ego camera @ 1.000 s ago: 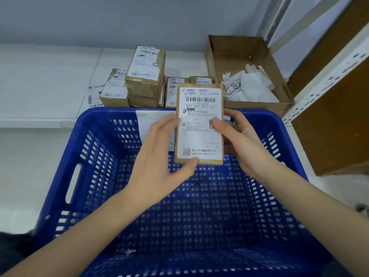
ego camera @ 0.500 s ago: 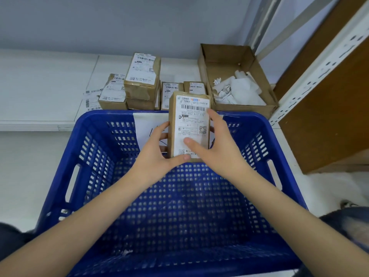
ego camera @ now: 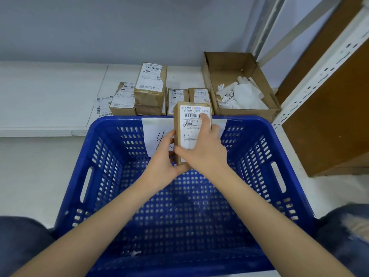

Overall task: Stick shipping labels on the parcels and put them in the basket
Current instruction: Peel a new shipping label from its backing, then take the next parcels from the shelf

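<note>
A large blue perforated basket [ego camera: 265, 156] is seen filling the lower half of the view, with a white sheet of paper [ego camera: 154, 132] fixed against the inside of its far wall. Beyond it a white tabletop [ego camera: 50, 96] is spread, and on this an open cardboard box [ego camera: 223, 70] holding crumpled white paper scraps [ego camera: 241, 94] is set at the right, beside a white perforated shelf upright [ego camera: 323, 70]. Both bare forearms are stretched forward over the basket toward its far wall. One brown parcel [ego camera: 177, 124] is held upright there, over the basket's far end, its white shipping label [ego camera: 190, 128] turned toward the camera. The left hand [ego camera: 161, 162] is curled around the parcel's lower left edge, with the thumb tucked under the bottom corner. The right hand [ego camera: 203, 148] is laid flat on the label, its fingers [ego camera: 205, 120] extended upward and pressed against the printed face, so that nothing is gripped by it. Five further labelled parcels [ego camera: 150, 86] are counted on the tabletop just behind the basket, two of them stacked. A strip of loose labels [ego camera: 102, 106] is left lying flat at the left of that group.
</note>
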`<action>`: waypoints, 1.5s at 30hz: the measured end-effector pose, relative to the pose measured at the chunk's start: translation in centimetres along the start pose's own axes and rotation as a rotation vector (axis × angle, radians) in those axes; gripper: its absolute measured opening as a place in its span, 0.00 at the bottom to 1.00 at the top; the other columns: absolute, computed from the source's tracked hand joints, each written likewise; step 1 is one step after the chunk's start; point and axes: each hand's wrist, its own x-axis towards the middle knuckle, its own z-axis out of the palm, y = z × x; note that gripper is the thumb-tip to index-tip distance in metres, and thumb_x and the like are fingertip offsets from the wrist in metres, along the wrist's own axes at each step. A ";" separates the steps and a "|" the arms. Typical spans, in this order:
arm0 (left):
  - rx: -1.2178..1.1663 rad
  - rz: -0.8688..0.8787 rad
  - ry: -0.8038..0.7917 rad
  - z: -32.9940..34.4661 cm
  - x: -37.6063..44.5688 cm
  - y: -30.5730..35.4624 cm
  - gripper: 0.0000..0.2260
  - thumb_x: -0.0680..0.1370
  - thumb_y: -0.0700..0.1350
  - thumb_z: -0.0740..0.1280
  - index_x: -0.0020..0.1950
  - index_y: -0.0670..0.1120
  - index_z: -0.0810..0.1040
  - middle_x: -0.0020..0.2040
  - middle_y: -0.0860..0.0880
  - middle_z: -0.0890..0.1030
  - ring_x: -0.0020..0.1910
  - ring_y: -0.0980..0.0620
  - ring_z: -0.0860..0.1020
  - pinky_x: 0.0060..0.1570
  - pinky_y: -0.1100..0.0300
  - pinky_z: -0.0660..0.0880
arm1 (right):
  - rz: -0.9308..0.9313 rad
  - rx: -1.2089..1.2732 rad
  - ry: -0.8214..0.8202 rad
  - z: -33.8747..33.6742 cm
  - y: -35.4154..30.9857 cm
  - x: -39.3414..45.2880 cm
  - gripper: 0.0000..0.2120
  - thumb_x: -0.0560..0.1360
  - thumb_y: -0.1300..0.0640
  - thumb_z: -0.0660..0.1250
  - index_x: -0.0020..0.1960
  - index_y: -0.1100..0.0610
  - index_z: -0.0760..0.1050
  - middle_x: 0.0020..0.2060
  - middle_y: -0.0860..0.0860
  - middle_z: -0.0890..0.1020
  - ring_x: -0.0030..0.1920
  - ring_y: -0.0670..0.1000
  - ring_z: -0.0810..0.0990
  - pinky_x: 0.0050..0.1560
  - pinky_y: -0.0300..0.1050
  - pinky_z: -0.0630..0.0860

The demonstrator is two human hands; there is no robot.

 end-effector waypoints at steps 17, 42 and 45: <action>1.040 -0.130 0.445 -9.1 14.8 5.7 0.29 0.76 0.57 0.67 0.68 0.41 0.66 0.66 0.39 0.67 0.63 0.40 0.68 0.58 0.47 0.69 | 0.008 -0.113 -0.015 -0.1 -1.8 11.9 0.43 0.68 0.39 0.72 0.71 0.54 0.52 0.61 0.58 0.65 0.56 0.59 0.73 0.46 0.48 0.68; 1.060 -0.297 0.363 -9.5 21.3 2.2 0.42 0.70 0.70 0.65 0.71 0.41 0.59 0.62 0.43 0.71 0.59 0.42 0.74 0.45 0.53 0.63 | 0.096 -0.131 -0.095 3.5 -2.7 21.8 0.44 0.70 0.37 0.68 0.74 0.55 0.50 0.67 0.59 0.63 0.60 0.59 0.73 0.45 0.47 0.68; 1.041 -0.241 0.414 -9.7 20.9 2.0 0.40 0.69 0.70 0.65 0.66 0.42 0.63 0.58 0.44 0.73 0.55 0.42 0.76 0.43 0.54 0.64 | 0.109 -0.096 -0.106 3.9 -2.4 21.7 0.43 0.71 0.37 0.67 0.74 0.56 0.51 0.68 0.59 0.63 0.64 0.60 0.70 0.51 0.50 0.69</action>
